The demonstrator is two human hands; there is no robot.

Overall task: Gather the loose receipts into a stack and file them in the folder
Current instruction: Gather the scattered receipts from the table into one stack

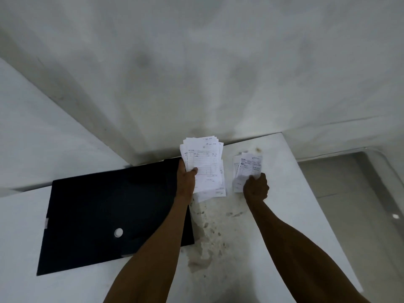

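Receipts: larger stack (205, 165) pinched by left hand (187, 178), smaller bundle (247, 167) gripped by right hand (255, 186), near far edge of surface (240, 237), beside folder (109, 215). Likely thin, light, slippery; hold by lower edge.

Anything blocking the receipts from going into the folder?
Nothing lies between them, but the black folder looks shut and both hands are full: left hand holds the bigger stack, right hand a smaller bunch.

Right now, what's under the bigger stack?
Bare stained table shows past the stack's lower edge. The left hand hides its fingers beneath it; only the thumb shows on top. Contact with the table is unclear.
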